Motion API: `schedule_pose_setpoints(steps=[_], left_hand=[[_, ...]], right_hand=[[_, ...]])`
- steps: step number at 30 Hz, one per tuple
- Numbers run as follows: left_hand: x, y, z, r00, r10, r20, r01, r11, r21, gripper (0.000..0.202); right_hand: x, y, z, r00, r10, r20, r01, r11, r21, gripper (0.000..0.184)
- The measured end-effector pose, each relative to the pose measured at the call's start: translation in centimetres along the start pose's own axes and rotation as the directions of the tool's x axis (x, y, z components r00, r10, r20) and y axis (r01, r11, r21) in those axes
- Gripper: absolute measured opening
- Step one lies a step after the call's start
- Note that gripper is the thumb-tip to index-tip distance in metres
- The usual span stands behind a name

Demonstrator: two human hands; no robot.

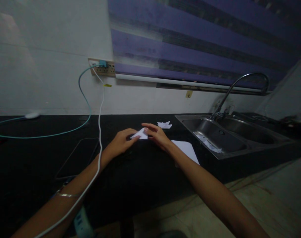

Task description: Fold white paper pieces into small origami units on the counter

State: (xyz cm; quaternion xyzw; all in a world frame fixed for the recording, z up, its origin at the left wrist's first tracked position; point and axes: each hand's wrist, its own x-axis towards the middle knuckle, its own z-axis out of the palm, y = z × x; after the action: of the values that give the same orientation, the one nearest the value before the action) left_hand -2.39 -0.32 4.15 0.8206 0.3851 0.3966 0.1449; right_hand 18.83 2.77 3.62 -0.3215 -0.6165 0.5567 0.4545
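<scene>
a small piece of folded white paper (140,134) lies low over the black table (140,181), between the two hands, its outline roughly triangular with crisp straight edges and a matte face. the left hand (123,140) has its grip closed on the left side of the paper, the thumb laid along the near edge; the right hand (158,135) has its grip on the right side, fingers curved over the top and the thumb beneath them, though just how the fingertips meet the sheet is too small to tell. just beyond the right hand sits a flat, pointed cluster of folded paper shapes (164,125), and by the right forearm lies a smooth white sheet (186,150) with a rounded corner, partly covered by the arm. the table surface is dark and smooth. to the right, a brushed-metal double sink (220,155) is set into it, with a slim arched chrome faucet (249,74); pale patches show in the near basin, whether paper or reflection i cannot tell. near the left forearm lies a dark, glossy flat rectangular device (77,157). a soft white cable (100,125) crosses in front of that arm, and a thin teal cable (87,96) loops from the wall socket (109,68).
</scene>
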Motion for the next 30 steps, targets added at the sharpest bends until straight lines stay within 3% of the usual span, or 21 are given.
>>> schedule_pose_setpoints(steps=[3,7,15,20,30], left_hand=[[0.1,0.2,0.3,0.983,-0.161,-0.087,0.15,0.981,-0.122,0.03],[0.2,0.0,0.7,0.949,-0.306,-0.08,0.278,0.928,-0.248,0.035],[0.2,0.4,0.7,0.96,-0.28,0.024,0.277,0.929,-0.246,0.038],[0.1,0.5,0.8,0.966,-0.251,0.059,0.258,0.942,-0.213,0.041],[0.3,0.1,0.9,0.975,-0.209,-0.08,0.193,0.966,-0.17,0.037]], right_hand=[[-0.3,-0.4,0.2,0.996,0.012,0.085,-0.017,0.998,0.059,0.057],[-0.6,-0.6,0.5,0.99,-0.019,0.14,0.008,0.997,0.08,0.071],[-0.3,-0.3,0.4,0.999,0.027,0.017,-0.027,0.999,-0.02,0.049],[-0.1,-0.1,0.4,1.0,0.031,-0.006,-0.031,0.999,-0.039,0.048],[0.1,0.8,0.5,1.0,0.017,-0.002,-0.017,0.999,-0.03,0.059]])
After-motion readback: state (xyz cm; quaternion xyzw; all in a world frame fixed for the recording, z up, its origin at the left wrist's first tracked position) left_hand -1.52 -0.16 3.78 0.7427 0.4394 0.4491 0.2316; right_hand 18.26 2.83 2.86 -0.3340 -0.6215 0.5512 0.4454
